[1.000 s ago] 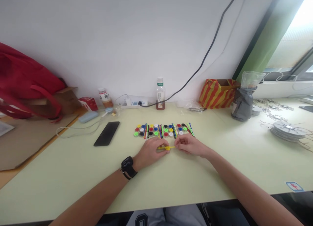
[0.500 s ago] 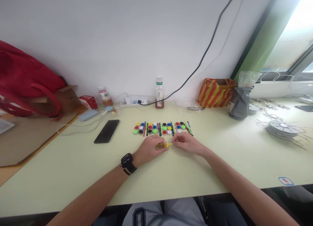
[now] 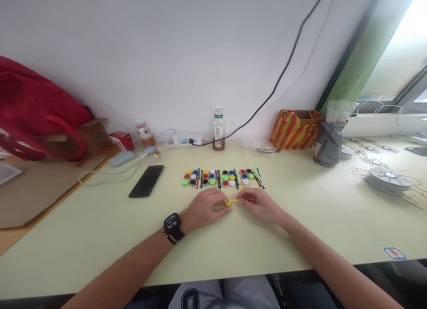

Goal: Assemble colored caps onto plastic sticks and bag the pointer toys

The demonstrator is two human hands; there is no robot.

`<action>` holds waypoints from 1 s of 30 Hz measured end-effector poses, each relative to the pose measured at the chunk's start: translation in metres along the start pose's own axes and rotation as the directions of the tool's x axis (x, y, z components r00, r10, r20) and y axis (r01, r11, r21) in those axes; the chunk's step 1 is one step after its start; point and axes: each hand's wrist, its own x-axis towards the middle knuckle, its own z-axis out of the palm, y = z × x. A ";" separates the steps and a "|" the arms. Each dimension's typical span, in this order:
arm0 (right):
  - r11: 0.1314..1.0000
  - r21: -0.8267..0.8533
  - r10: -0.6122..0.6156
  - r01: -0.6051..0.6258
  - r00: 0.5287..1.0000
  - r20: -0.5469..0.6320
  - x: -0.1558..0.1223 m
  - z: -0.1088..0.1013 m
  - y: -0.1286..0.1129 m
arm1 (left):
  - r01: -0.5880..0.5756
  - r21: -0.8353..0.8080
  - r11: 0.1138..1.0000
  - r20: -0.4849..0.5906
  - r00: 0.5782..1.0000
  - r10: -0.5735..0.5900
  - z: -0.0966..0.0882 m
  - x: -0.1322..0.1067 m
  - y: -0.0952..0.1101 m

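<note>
My left hand [image 3: 205, 207] and my right hand [image 3: 256, 204] rest on the pale green table [image 3: 100, 229], fingertips pinched together around a small yellow disc on a thin yellow stick [image 3: 230, 202]. The left hand pinches the disc end, the right hand pinches the stick's right end. A black watch [image 3: 173, 225] sits on my left wrist. Just beyond the hands lies a row of several coloured discs and sticks [image 3: 223, 178] laid out in groups.
A black phone [image 3: 146, 187] lies to the left. Against the wall stand a bottle [image 3: 219, 129], a small jar [image 3: 143, 133], a power strip [image 3: 182, 141], a striped bag [image 3: 295, 128] and a grey bag [image 3: 328, 142]. A red bag [image 3: 36, 113] sits far left; flat grey pieces [image 3: 388, 180] lie right.
Both hands stay pinched on the yellow piece; they have drawn slightly closer together along the stick. The view shifts a little.
</note>
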 end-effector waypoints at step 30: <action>0.853 -0.448 -0.332 0.267 0.941 -0.071 -0.007 0.013 -0.011 | 0.103 -0.095 0.990 -0.273 0.954 -0.126 -0.010 0.006 0.006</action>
